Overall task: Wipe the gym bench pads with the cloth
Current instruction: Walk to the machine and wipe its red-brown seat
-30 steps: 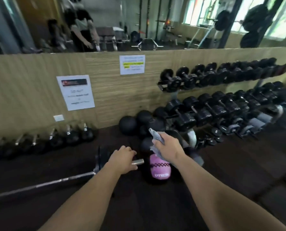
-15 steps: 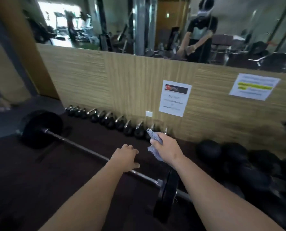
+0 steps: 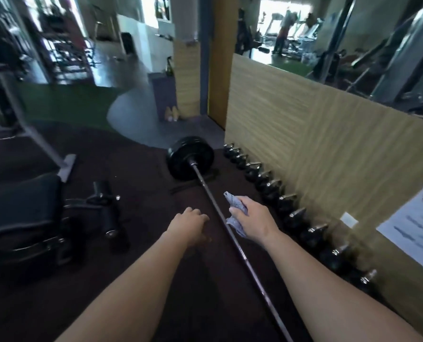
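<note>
Gripping the cloth (image 3: 231, 199), right hand (image 3: 254, 222) fingers (image 3: 244, 201) curl; left hand (image 3: 186, 224) hangs loose.

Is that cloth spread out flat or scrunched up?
Scrunched up: the right hand grips the cloth in a wad, with crumpled ends poking out above and below.

I list from my head view: right hand (image 3: 253, 222), fingers (image 3: 245, 202) curled round a crumpled blue-grey cloth (image 3: 232, 199), held above a barbell (image 3: 204, 185) that lies on the dark floor (image 3: 136, 267); left hand (image 3: 187, 225), flat and holding nothing, just left of that bar. One black plate (image 3: 180, 156) on the bar's far end; a row of chrome-handled weights (image 3: 301, 218) along the foot of a wood-panelled wall (image 3: 328, 144) at right, which bears a paper notice (image 3: 412, 230). A black padded bench (image 3: 20, 206) at lower left, well apart from both hands.
</note>
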